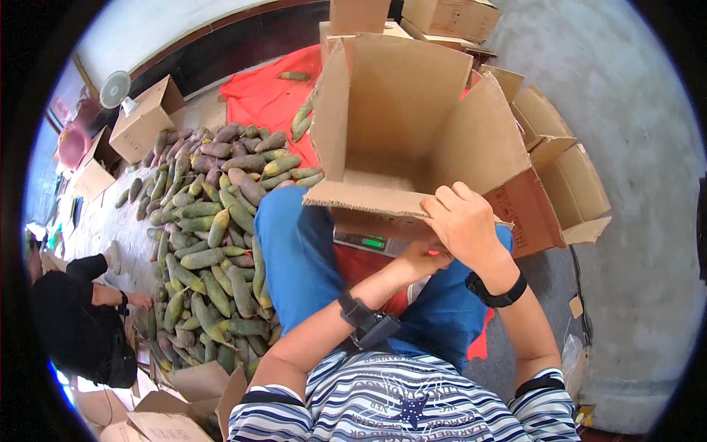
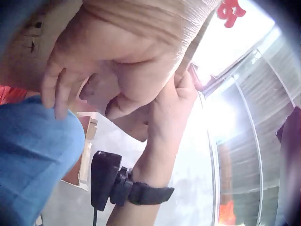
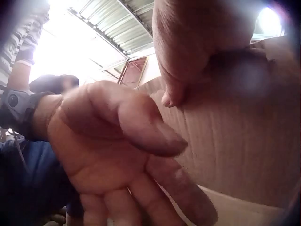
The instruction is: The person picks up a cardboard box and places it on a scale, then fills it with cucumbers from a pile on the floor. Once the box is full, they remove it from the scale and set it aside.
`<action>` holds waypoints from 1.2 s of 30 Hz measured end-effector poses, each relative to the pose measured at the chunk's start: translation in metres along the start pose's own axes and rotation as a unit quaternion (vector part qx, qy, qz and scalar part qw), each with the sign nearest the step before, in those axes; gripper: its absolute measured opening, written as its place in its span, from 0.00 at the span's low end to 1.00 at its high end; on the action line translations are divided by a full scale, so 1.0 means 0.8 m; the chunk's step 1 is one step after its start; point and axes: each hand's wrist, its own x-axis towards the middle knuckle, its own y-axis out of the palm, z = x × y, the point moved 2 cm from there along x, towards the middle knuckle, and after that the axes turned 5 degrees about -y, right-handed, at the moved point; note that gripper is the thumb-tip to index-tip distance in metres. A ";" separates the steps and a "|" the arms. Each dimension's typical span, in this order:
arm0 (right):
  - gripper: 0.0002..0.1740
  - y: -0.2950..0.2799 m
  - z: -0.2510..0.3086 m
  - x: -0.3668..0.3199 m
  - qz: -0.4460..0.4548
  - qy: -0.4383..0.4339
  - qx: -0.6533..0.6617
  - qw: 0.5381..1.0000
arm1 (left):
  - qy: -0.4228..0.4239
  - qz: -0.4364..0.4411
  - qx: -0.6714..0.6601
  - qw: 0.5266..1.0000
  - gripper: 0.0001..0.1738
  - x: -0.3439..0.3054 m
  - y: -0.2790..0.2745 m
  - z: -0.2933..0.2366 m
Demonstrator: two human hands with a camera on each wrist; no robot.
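Note:
An open cardboard box (image 1: 390,193) stands tilted before the person's knees. The right hand (image 1: 464,225) grips its near flap by the top edge, fingers over the rim; the right wrist view shows this hand (image 3: 202,47) against the cardboard (image 3: 235,146). Just below, the left hand (image 1: 421,261) is beside the flap's lower side. Its palm faces the camera in the right wrist view, where the left hand (image 3: 113,146) has loosely bent fingers around nothing. In the left wrist view the left hand (image 2: 117,56) partly covers the right hand (image 2: 164,103).
A scale with a lit green display (image 1: 373,241) lies under the box. Many green and purplish long vegetables (image 1: 213,221) are heaped at left, beside a red cloth (image 1: 258,92). More open boxes (image 1: 567,162) stand at right. Another person (image 1: 81,324) is at the far left.

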 end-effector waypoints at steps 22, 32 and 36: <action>0.18 -0.004 0.003 -0.016 -0.011 0.069 0.109 0.992 | 0.074 -0.027 0.264 0.961 0.28 -0.032 0.005 -0.014; 0.29 -0.029 -0.025 -0.055 -0.048 0.126 0.110 0.985 | 0.077 -0.046 0.279 0.956 0.30 -0.059 -0.009 -0.033; 0.24 -0.026 -0.024 -0.049 -0.034 0.113 0.103 0.988 | 0.086 -0.064 0.284 0.953 0.29 -0.084 -0.017 -0.051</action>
